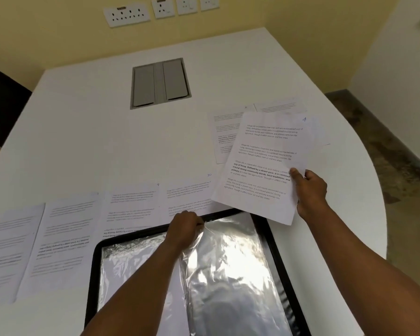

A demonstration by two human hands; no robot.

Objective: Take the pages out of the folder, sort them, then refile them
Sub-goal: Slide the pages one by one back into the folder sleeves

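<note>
Surroundings: white table (87, 132) with a rounded right edge; a grey hatch with two flaps (160, 83) set into its middle; a row of white wall sockets (160, 9) on the yellow wall behind; a dark chair back (3, 105) at the left edge.

Loose pages: a row of four printed sheets (66, 229) lies along the near left of the table, overlapping at their edges — two show handwritten numbers, 9 and 10, at the top right corner. The near edges of the middle sheets pass under the folder's far rim. A second group, the far pages (224, 135), lies to the right beyond the raised sheet, partly hidden by it.

Held page: page marked 4 (264, 163), tilted, lifted off the table, above the folder's far right corner. Right hand (309, 192) grips its lower right edge, thumb on the printed face, fingers curled behind.

Container: black-edged folder (92, 275), open flat at the near centre, holding clear plastic sleeves (230, 270) — glossy, crinkled, no paper visible inside them. Left hand (183, 229) pinches the top edge of the uppermost sleeve near the folder's far rim, lifting it a little.
</note>
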